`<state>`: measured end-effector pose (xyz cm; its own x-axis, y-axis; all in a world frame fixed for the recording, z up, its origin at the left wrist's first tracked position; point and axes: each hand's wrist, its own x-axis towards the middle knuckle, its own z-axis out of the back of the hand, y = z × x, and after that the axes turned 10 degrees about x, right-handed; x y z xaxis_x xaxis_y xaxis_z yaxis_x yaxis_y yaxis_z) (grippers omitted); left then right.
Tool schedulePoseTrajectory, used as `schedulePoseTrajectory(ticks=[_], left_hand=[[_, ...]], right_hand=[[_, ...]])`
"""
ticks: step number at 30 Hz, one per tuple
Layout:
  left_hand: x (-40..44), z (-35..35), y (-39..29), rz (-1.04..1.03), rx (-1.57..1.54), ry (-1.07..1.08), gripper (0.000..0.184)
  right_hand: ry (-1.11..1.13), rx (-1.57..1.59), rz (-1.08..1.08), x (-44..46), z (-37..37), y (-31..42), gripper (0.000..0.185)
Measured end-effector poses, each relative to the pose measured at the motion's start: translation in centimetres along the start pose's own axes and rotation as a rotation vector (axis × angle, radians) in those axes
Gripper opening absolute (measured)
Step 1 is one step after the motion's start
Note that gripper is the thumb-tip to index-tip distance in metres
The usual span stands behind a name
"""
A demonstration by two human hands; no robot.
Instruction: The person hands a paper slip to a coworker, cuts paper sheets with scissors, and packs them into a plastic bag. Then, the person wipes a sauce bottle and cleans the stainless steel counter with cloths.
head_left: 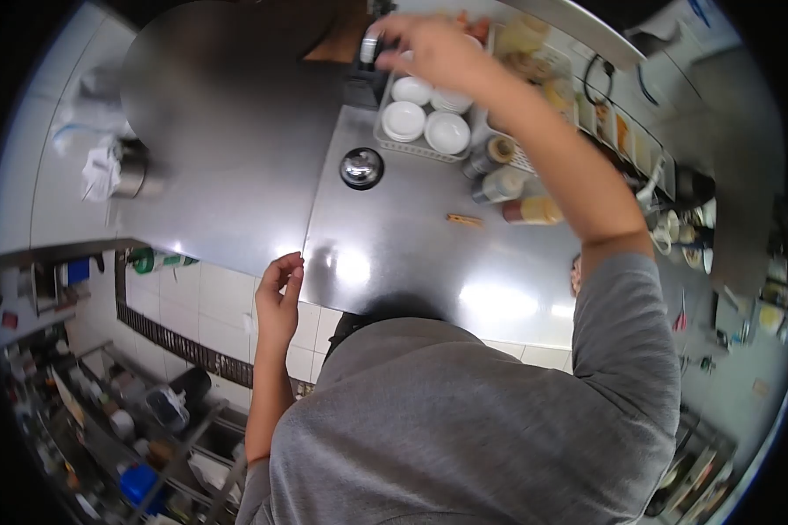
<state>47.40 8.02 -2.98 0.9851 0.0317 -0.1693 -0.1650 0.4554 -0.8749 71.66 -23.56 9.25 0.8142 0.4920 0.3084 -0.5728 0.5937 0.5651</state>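
My right hand point(416, 48) reaches over the far end of the steel counter point(394, 227), blurred, its fingertips beside a black device with a silver part point(370, 48). Whether it grips that device cannot be made out. Under and beside this hand is a pale basket point(422, 150) with stacks of white bowls point(447, 132). My left hand point(280, 278) is at the counter's near edge, fingers curled and thumb near the fingertips; anything between them is too small to name. A silver call bell point(362, 168) and a wooden clothespin point(464, 220) lie on the counter.
Sauce bottles point(532, 210) and a dark-capped jar point(499, 150) stand right of the basket. Food containers point(622, 136) line the right back. At the left is a metal container point(131, 168) with white cloth or paper. Shelves point(193, 437) with kitchenware are at lower left.
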Motion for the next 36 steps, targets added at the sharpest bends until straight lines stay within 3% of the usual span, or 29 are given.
schedulePoseTrajectory(ticks=[2,3,4,6,8,11,14,17,20,22,24,26,28,30,31,32,33,35,36], left_hand=[[1.2,-0.7,-0.2,-0.045,-0.031,0.091,0.021],[1.7,-0.9,-0.2,-0.073,-0.044,0.132,0.021],[2.1,-1.1,0.1,-0.139,-0.009,0.198,0.022],[2.3,-1.1,-1.0,-0.126,0.050,0.345,0.022],[2.9,-1.0,-0.7,-0.194,0.056,0.432,0.024],[4.0,-0.1,-1.1,-0.244,0.100,0.496,0.024],[4.8,0.8,-0.9,-0.297,0.079,0.520,0.023],[5.0,1.6,-0.4,-0.298,0.092,0.578,0.022],[5.2,3.6,0.7,-0.348,0.412,0.783,0.022],[5.0,4.8,2.3,-0.303,0.438,0.824,0.022],[5.2,5.7,4.2,-0.271,0.441,0.823,0.022],[5.2,6.3,5.8,-0.255,0.417,0.788,0.023],[5.0,6.2,5.8,-0.239,0.380,0.801,0.023],[5.1,5.7,5.5,-0.286,0.345,0.813,0.023],[4.9,5.6,4.5,-0.294,0.355,0.840,0.024],[4.9,5.3,4.0,-0.309,0.358,0.850,0.024],[4.9,5.1,3.7,-0.322,0.363,0.861,0.024],[4.8,4.9,3.4,-0.332,0.360,0.874,0.024],[4.7,4.8,3.4,-0.330,0.354,0.876,0.024]], right_hand=[[0.062,0.259,-0.002,-6.7,-1.3,4.9,0.037],[0.243,0.339,-0.229,-9.7,-2.3,6.3,0.034],[0.389,0.252,-0.325,-12.1,-3.1,7.5,0.031],[0.223,0.009,-0.404,-19.2,-8.5,5.0,0.029],[0.064,-0.297,-0.732,-23.8,-12.0,4.0,0.030],[-0.241,-0.327,-0.808,-29.0,-15.9,2.3,0.022],[-0.414,-0.139,-0.922,-29.8,-16.6,4.7,0.013],[-0.555,0.333,-1.045,-29.5,-17.0,8.8,0.006],[-0.327,0.773,-1.086,-33.2,-19.0,12.9,0.012],[-0.109,0.800,-1.183,-36.8,-20.8,15.9,0.020],[-0.170,0.777,-1.283,-40.0,-22.7,18.7,0.014],[-0.103,0.751,-1.552,-44.7,-27.1,18.3,0.010],[-0.040,0.737,-1.564,-45.5,-30.6,17.5,0.004],[0.084,0.300,-1.058,-46.2,-36.1,13.8,0.015],[0.076,0.380,-1.401,-41.6,-35.2,13.4,0.021],[-0.301,0.213,-1.238,-40.5,-37.5,12.3,0.021],[-0.564,0.713,-1.313,-37.7,-36.4,12.0,0.024],[-0.935,1.171,-1.391,-34.4,-36.9,10.7,0.026],[-0.881,1.129,-1.390,-34.4,-37.4,11.3,0.026]])
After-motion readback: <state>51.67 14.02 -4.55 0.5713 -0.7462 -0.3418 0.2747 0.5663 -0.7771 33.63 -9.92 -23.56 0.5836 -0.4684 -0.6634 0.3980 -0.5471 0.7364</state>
